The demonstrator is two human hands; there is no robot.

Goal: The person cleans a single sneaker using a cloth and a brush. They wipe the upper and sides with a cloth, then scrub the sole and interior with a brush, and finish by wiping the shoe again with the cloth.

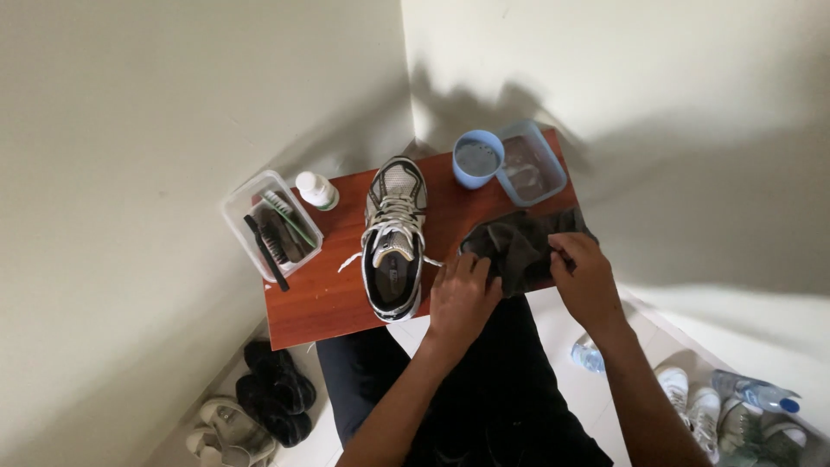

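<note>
In the head view, both hands were busy with a dark grey cloth (521, 246) that lay on the right front part of the worktop (320, 298), partly hanging over its edge. The left hand (462, 298) rested on the near left edge of the cloth, fingers bent down on it, so its grip was closed on the fabric as far as I could see. The right hand (588, 281) pinched the right side of the cloth between thumb and fingers. To my judgement, the step in hand was the gathering or folding of the cloth into a pad, and the next move would call for a firm hold with one hand so the other hand became free.

Just beside the left hand stood a grey and white running shoe (395, 238), toe pointing away, with loose white laces. Behind the cloth were a light blue cup (476, 159) and a clear box with blue rim (534, 164), touching each other. On the left, a clear plastic container (271, 225) held brushes, and a small white bottle (316, 190) stood near it.

The worktop was a small reddish-brown wooden table pushed into a corner of pale walls. On the white floor lay dark slippers (275, 385), white sneakers (692, 398) and a plastic water bottle (756, 393).
</note>
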